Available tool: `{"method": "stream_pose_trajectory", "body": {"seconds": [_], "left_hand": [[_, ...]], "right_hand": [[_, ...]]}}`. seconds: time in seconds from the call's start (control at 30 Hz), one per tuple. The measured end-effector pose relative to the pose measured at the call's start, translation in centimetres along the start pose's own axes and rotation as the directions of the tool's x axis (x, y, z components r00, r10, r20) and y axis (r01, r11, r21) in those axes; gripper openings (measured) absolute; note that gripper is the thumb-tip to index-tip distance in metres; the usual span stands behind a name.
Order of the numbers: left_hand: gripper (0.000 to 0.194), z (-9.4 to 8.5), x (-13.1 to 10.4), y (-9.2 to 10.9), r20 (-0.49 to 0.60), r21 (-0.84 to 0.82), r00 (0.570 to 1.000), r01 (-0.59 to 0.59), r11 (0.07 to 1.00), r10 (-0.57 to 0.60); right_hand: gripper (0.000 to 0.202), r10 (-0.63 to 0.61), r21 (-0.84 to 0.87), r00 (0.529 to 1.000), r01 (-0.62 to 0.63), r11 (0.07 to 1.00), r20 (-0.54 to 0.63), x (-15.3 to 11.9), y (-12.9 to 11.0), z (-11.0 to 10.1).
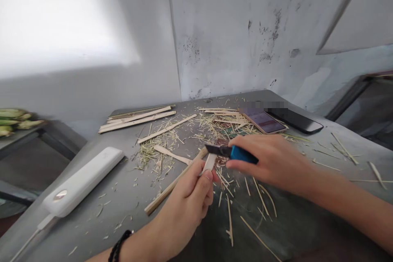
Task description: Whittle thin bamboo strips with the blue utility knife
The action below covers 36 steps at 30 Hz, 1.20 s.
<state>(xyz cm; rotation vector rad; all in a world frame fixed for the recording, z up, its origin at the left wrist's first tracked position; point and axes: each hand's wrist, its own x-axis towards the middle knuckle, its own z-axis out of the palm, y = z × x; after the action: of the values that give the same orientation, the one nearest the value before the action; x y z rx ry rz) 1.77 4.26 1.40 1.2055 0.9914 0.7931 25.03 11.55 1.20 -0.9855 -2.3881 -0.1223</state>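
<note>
My left hand (195, 194) is closed around a short pale strip of wood or bamboo (210, 162), whose upper end sticks out past the thumb. In my right hand (270, 161) is a utility knife (242, 154) with a blue and black handle. Its dark blade end lies at the tip of the pale strip; whether it cuts in, I cannot tell. Behind and below my left hand runs a longer stick (164, 196) on the table. A carved piece with a narrowed neck (170, 154) lies just beyond that hand.
Shavings (147, 153) cover much of the grey table (123, 196). Several split strips (138, 120) lie at the back left, more at the back middle. Two phones (265, 120) (299, 120) rest at the back right. A white corded device (84, 180) sits at left. A wall stands behind.
</note>
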Motion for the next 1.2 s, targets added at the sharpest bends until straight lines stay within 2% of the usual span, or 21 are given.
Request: {"method": "stream_pose_trajectory", "body": {"seconds": [0.1, 0.23, 0.4, 0.6, 0.7, 0.73, 0.8, 0.9, 0.97, 1.0, 1.07, 1.2], "left_hand": [[0.032, 0.2, 0.1, -0.1, -0.033, 0.001, 0.999, -0.038, 0.999, 0.038], [0.031, 0.4, 0.2, -0.4, -0.093, 0.033, 0.995, -0.022, 0.999, 0.025], [0.032, 0.4, 0.2, -0.6, -0.125, 0.063, 0.992, -0.021, 0.998, 0.029], [0.032, 0.1, 0.5, -0.2, -0.129, 0.067, 0.992, 0.016, 0.998, -0.008], [0.033, 0.0, 0.4, 0.0, -0.11, 0.064, 0.993, 0.038, 0.997, -0.031], [0.033, -0.1, 0.3, 0.1, -0.1, 0.064, 0.995, 0.038, 0.997, -0.032], [0.035, 0.0, -0.1, 0.1, -0.063, 0.067, 0.998, 0.032, 0.997, -0.028], [0.043, 0.3, -0.7, -0.1, 0.014, 0.07, 1.0, 0.005, 0.998, -0.006], [0.046, 0.5, -0.9, -0.3, 0.04, 0.069, 0.999, -0.015, 0.997, 0.012], [0.045, 0.6, -0.9, -0.4, 0.039, 0.067, 0.999, -0.017, 0.998, 0.014], [0.04, 0.6, -0.8, -0.6, 0.019, 0.062, 1.0, -0.002, 0.998, 0.001], [0.028, 0.4, -0.4, -1.0, -0.07, 0.055, 0.997, 0.026, 0.998, -0.022]], "right_hand": [[0.051, -0.06, 0.022, 0.997, 0.059, 0.998, 0.057, -0.5, -1.5, 0.7], [0.051, -0.078, 0.005, 0.993, 0.077, 0.997, 0.091, -0.7, -1.8, 1.1], [0.058, -0.008, -0.048, 0.997, 0.012, 0.999, 0.079, -0.5, -1.3, 1.3], [0.058, -0.021, -0.087, 0.998, 0.026, 0.996, 0.056, 0.0, -0.2, 0.8], [0.056, -0.04, -0.109, 0.996, 0.049, 0.993, 0.082, 0.3, 0.5, 0.5], [0.056, -0.017, -0.122, 0.996, 0.028, 0.992, 0.086, 0.4, 1.1, 0.3], [0.058, 0.109, -0.183, 0.992, -0.096, 0.979, 0.067, 0.6, 2.7, -0.2], [0.064, 0.378, -0.313, 0.926, -0.365, 0.877, -0.02, 0.8, 5.6, -1.3], [0.069, 0.464, -0.299, 0.882, -0.467, 0.832, -0.086, 1.0, 6.6, -1.9], [0.069, 0.473, -0.265, 0.876, -0.481, 0.836, -0.098, 1.1, 6.6, -2.0], [0.065, 0.436, -0.188, 0.897, -0.442, 0.877, -0.075, 1.1, 5.4, -1.9], [0.058, 0.244, -0.056, 0.969, -0.242, 0.969, 0.043, 0.7, 0.6, -0.6]]}}
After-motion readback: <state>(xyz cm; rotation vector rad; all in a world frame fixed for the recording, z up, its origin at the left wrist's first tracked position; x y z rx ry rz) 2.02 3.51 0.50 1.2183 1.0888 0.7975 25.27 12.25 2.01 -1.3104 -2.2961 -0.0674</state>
